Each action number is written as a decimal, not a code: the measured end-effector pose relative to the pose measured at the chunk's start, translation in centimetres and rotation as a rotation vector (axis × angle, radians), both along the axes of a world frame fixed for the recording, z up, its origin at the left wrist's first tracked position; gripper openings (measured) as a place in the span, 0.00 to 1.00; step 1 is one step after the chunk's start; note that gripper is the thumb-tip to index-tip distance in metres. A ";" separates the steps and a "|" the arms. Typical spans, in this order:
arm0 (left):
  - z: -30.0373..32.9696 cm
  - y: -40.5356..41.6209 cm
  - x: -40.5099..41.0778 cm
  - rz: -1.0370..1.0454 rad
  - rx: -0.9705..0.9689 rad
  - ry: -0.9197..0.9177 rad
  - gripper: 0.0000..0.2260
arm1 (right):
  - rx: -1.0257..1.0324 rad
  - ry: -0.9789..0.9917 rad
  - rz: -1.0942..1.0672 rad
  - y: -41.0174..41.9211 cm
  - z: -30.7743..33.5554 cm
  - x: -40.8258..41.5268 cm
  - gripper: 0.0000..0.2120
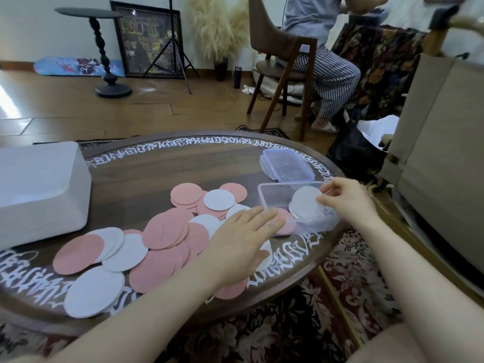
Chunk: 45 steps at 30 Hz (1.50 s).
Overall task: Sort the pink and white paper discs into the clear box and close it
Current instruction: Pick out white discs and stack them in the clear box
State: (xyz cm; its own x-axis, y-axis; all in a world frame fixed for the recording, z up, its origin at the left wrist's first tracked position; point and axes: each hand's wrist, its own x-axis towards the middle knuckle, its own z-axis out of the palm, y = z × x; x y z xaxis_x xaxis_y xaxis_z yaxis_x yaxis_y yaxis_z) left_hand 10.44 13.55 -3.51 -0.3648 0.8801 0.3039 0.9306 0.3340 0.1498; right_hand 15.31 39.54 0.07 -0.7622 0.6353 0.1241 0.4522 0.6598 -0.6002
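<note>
Clear plastic rectangular box (277, 197) sits open at the right of the round dark wooden table (162, 169), near edge. Right hand (345, 200) pinches a white paper disc (306, 201) tilted inside the box's right end; a pink disc (286, 224) lies at its near side. Left hand (243, 239) flat, fingers straight, pressing on the scattered pile of pink and white paper discs (157, 242) just left of the box. Blue-rimmed clear lid (286, 167) lies just beyond the box. White rectangular bin (39, 189) far left on the table. Seated person on a brown wooden chair (277, 56) far right.
</note>
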 end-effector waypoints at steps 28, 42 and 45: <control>1.6 -2.9 -1.9 0.128 -0.109 -0.115 0.29 | -0.036 0.083 0.389 -8.8 2.1 1.9 0.03; 4.7 -10.9 0.4 0.388 -0.187 -0.318 0.23 | 0.115 -0.284 0.624 -15.1 -1.5 3.2 0.22; 4.3 -11.6 1.1 0.400 -0.206 -0.364 0.23 | 0.222 -0.330 0.624 -16.0 -1.9 3.0 0.25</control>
State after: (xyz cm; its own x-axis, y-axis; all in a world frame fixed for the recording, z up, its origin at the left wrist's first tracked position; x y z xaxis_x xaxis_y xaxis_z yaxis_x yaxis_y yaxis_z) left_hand 11.58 1.98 0.76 -0.7299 0.6803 -0.0666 0.6268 0.7051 0.3316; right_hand 18.29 23.51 -1.80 -0.9934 0.0584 -0.0992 0.0874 0.9432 -0.3205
